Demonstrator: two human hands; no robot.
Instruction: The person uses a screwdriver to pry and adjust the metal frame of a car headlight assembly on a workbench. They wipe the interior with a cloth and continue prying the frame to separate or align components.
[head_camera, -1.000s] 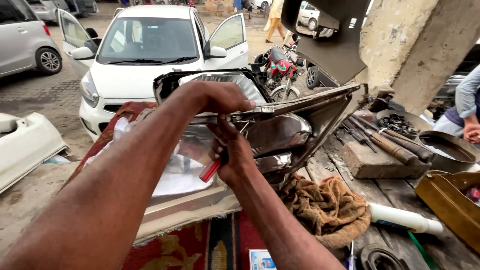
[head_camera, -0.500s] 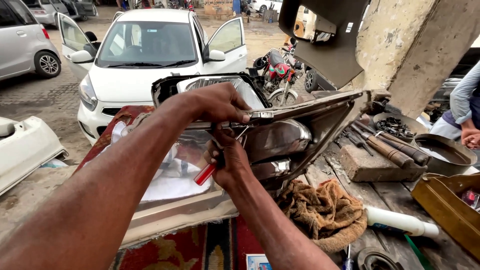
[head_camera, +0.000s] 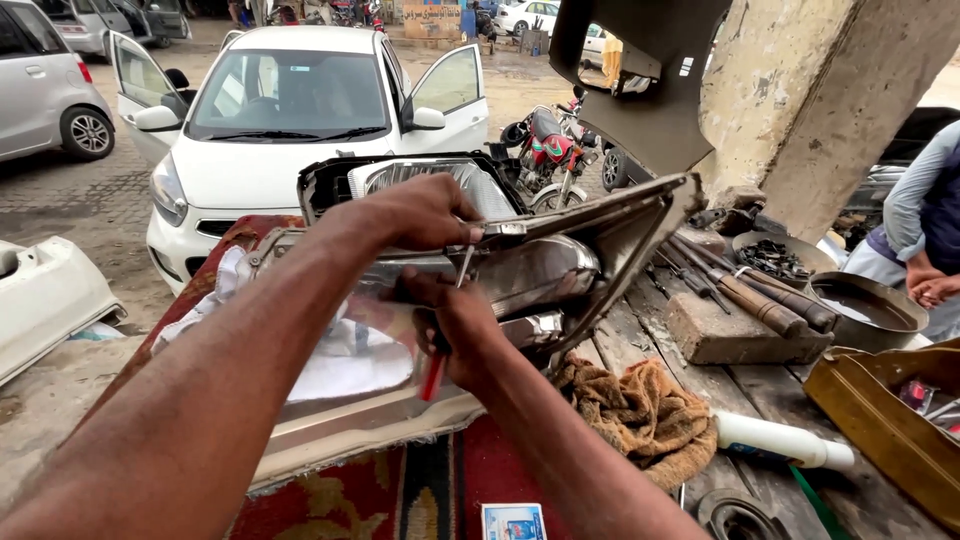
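Observation:
A car headlight unit (head_camera: 540, 265) with a chrome reflector and dark housing is held up over the workbench. My left hand (head_camera: 420, 212) grips its top edge from above. Below it, my right hand (head_camera: 455, 325) holds a red-handled screwdriver (head_camera: 434, 375), the metal shaft pointing up at the headlight's upper rim just under my left fingers. A second lamp housing (head_camera: 400, 180) with a ribbed lens stands behind the headlight.
A brown rag (head_camera: 640, 415), a white tube (head_camera: 775, 440), hammers (head_camera: 760, 300), a metal bowl (head_camera: 865, 310) and a yellow tray (head_camera: 880, 420) lie on the wooden bench. A white car (head_camera: 280, 130) and motorcycle (head_camera: 545, 150) stand beyond. Another person's arm (head_camera: 920, 220) is at right.
The headlight and both hands have shifted slightly lower and to the right; the screwdriver shaft now points up at the rim under my left fingers.

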